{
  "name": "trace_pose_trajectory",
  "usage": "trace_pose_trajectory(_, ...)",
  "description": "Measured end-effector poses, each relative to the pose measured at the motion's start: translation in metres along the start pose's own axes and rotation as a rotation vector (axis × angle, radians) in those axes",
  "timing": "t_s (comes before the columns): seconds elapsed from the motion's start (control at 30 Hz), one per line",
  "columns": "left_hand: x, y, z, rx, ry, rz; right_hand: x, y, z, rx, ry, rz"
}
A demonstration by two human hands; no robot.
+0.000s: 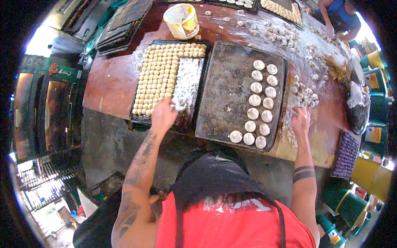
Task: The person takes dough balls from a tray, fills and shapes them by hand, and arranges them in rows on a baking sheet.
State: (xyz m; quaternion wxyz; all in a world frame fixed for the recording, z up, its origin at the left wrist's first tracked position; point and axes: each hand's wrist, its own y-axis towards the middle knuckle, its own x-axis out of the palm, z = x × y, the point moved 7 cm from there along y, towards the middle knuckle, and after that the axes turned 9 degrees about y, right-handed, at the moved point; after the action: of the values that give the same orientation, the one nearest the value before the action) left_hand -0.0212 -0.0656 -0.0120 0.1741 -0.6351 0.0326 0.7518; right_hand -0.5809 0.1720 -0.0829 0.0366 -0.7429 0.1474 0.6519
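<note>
My left hand (164,110) is over the near edge of a dark tray (190,118) packed with rows of small pale dough balls (157,74). Its fingers are pinched together, and what is between them is too small to make out. White flour (189,80) covers the right part of that tray. My right hand (301,118), its fingers curled, is at the near end of a cluster of small floured dough pieces (305,96) on the table; what it grips is hidden. Between my hands lies a worn baking sheet (227,87) with flattened round dough pieces (255,100) along its right side.
A white bucket (181,21) stands behind the dough-ball tray on the reddish table (111,89). Stacked dark trays (124,27) sit at the far left. More dough pieces (281,35) lie on floured wood at the back. Another person (341,18) works at the far right, near several green bins (378,107).
</note>
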Motion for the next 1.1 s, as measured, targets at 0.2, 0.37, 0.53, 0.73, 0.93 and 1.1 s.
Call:
trace_pose_trajectory(0.2,0.018,-0.003,-0.039,-0.036,0.219,0.186,0.012,-0.053,0.0,0.859,1.8,0.31)
trace_pose_trajectory(0.37,0.038,0.008,0.074,-0.112,-1.114,-0.079,-0.011,0.023,-0.174,0.355,1.268,-0.067)
trace_pose_trajectory(0.53,0.022,-0.011,0.174,-0.228,-1.566,-0.403,-0.11,0.065,-0.291,-0.073,1.048,-0.021)
trace_pose_trajectory(0.73,-0.006,-0.027,0.202,-0.129,-1.75,-0.43,-0.13,0.059,-0.3,-0.193,0.888,0.108)
trace_pose_trajectory(0.93,-0.022,-0.014,0.212,0.123,-1.644,-0.384,-0.104,0.064,-0.27,0.076,1.369,-0.277)
trace_pose_trajectory(1.1,-0.04,-0.017,0.229,0.003,-1.849,-0.513,-0.109,0.064,-0.281,0.4,2.025,0.021)
